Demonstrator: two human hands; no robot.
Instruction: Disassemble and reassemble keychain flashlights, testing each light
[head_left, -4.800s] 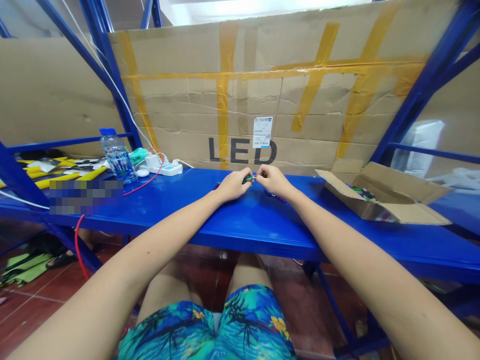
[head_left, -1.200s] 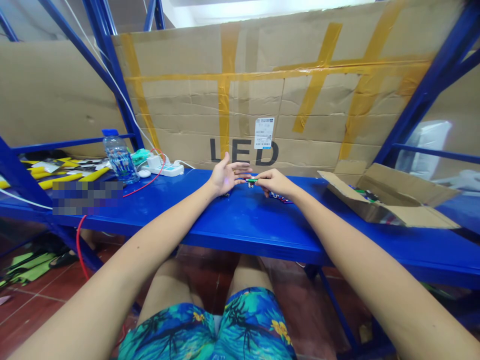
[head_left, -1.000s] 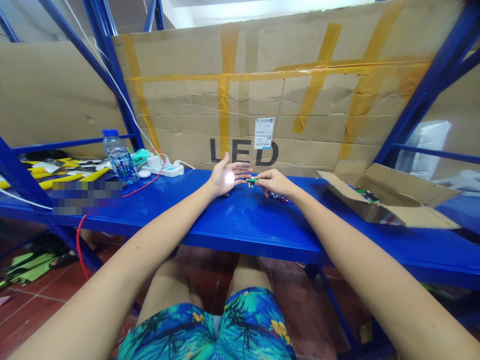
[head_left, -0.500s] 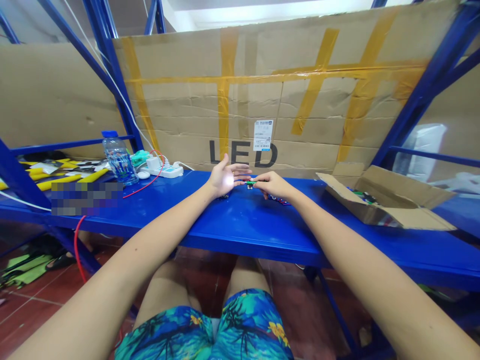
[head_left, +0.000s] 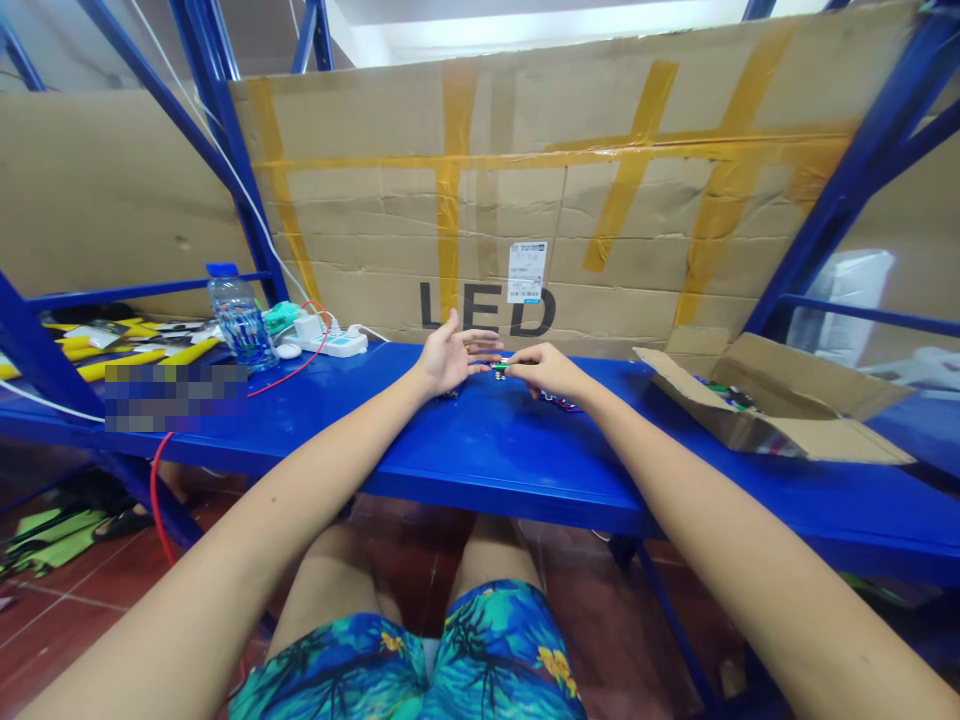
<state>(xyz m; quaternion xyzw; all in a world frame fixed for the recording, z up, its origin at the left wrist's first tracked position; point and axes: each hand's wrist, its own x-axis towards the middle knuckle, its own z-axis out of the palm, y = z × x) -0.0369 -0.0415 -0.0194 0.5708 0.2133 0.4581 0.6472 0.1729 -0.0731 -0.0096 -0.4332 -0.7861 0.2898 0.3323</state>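
Observation:
Above the blue shelf top, my right hand pinches a small flat green piece with tiny metallic parts along it. Its exact kind is too small to make out. My left hand is open, thumb up and fingers stretched toward the left end of that piece; I cannot tell whether the fingertips touch it. Below my right hand lie small blue and red pieces, partly hidden by it. Some small dark bits show under my left hand.
An open cardboard box holding small green and dark pieces stands to the right. On the left are a water bottle, a white power strip, a red cable and yellow-handled items. A large cardboard sheet stands behind.
The bright spot of light on my left palm has gone. Both hands keep nearly the same place, and the green piece stays in my right hand.

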